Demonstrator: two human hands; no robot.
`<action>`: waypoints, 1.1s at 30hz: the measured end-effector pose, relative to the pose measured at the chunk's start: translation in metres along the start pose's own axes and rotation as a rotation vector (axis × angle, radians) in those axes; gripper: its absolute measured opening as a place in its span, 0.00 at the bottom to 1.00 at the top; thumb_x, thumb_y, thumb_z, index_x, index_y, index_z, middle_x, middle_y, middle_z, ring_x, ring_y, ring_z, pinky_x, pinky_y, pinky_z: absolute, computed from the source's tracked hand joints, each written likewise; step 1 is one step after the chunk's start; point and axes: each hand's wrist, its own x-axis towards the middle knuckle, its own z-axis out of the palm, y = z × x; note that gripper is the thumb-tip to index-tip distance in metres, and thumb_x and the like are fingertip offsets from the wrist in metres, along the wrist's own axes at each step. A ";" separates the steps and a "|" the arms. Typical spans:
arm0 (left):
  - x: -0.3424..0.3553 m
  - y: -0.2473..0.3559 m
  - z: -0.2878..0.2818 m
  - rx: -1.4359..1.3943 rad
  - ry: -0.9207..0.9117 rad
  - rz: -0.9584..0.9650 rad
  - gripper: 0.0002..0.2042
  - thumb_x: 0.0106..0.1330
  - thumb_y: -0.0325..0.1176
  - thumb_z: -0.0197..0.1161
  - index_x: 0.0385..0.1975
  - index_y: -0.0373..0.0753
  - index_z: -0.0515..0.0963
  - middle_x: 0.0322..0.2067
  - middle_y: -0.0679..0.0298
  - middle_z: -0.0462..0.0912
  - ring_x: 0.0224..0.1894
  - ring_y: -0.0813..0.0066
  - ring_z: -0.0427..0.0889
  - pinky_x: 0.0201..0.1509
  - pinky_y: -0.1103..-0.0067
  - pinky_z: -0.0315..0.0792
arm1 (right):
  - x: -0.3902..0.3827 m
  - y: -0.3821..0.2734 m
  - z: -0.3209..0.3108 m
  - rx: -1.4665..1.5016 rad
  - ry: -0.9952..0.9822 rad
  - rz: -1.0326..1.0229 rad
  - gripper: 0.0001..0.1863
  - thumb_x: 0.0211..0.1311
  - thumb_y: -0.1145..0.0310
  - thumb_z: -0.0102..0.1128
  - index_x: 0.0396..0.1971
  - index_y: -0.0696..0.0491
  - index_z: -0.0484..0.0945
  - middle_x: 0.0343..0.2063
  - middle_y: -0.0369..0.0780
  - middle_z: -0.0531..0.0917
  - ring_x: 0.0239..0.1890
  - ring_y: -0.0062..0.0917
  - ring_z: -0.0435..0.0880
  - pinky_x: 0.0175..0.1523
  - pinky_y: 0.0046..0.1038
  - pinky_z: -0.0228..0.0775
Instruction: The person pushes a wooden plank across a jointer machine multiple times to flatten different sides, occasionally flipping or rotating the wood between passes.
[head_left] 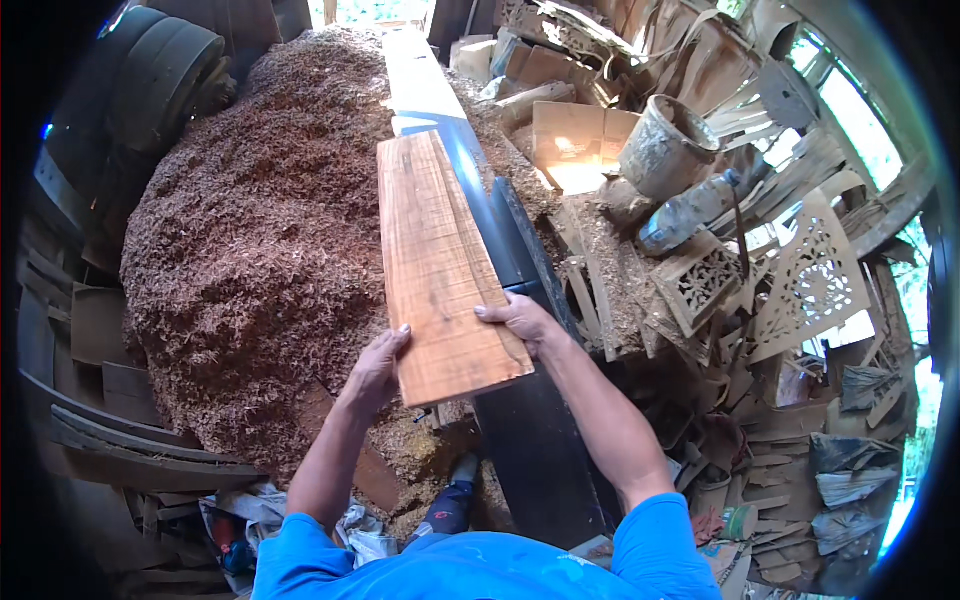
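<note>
Both hands grip a reddish, grained wooden board (440,260) at its near end, one on each long side. My left hand (376,362) has its thumb on the left edge; my right hand (520,325) has its thumb on the top face at the right. The board is held over a long, narrow machine (535,450) with a dark body, a shiny steel bed and a raised black bar along its right side. The far stretch of the bed is brightly lit. Whether the board rests on the bed is unclear.
A big heap of wood shavings (240,250) fills the left. At the right lie cut-out panels (805,280), scrap wood, cardboard (580,135), a dirty bucket (665,145) and a plastic bottle (680,215). My foot (450,500) stands among sawdust below.
</note>
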 end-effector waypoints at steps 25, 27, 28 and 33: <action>-0.127 -0.173 0.093 -0.845 -1.181 0.307 0.34 0.76 0.63 0.41 0.56 0.33 0.72 0.41 0.57 0.82 0.45 0.66 0.80 0.57 0.64 0.73 | -0.572 0.270 0.114 -1.407 0.630 -0.466 0.44 0.52 0.59 0.73 0.67 0.59 0.66 0.60 0.56 0.73 0.65 0.51 0.71 0.67 0.48 0.65; -0.169 -0.145 0.107 -0.688 -1.033 0.254 0.34 0.76 0.63 0.41 0.57 0.32 0.72 0.42 0.56 0.82 0.45 0.67 0.80 0.56 0.65 0.74 | -0.610 0.278 0.101 -1.137 0.808 -0.531 0.47 0.53 0.55 0.74 0.69 0.60 0.62 0.63 0.55 0.72 0.66 0.50 0.71 0.69 0.44 0.64; -0.191 -0.123 0.110 -0.563 -0.932 0.249 0.34 0.76 0.62 0.41 0.57 0.32 0.72 0.42 0.56 0.82 0.46 0.67 0.81 0.56 0.65 0.74 | -0.626 0.265 0.104 -0.960 0.853 -0.571 0.48 0.56 0.52 0.73 0.70 0.59 0.60 0.64 0.54 0.72 0.67 0.47 0.71 0.70 0.41 0.63; -0.259 -0.082 0.156 0.156 -0.518 0.154 0.35 0.77 0.61 0.41 0.58 0.30 0.72 0.44 0.55 0.83 0.46 0.69 0.81 0.54 0.67 0.75 | -0.716 0.193 0.108 -0.293 0.912 -0.968 0.52 0.66 0.36 0.55 0.75 0.57 0.46 0.62 0.52 0.72 0.65 0.40 0.73 0.66 0.42 0.68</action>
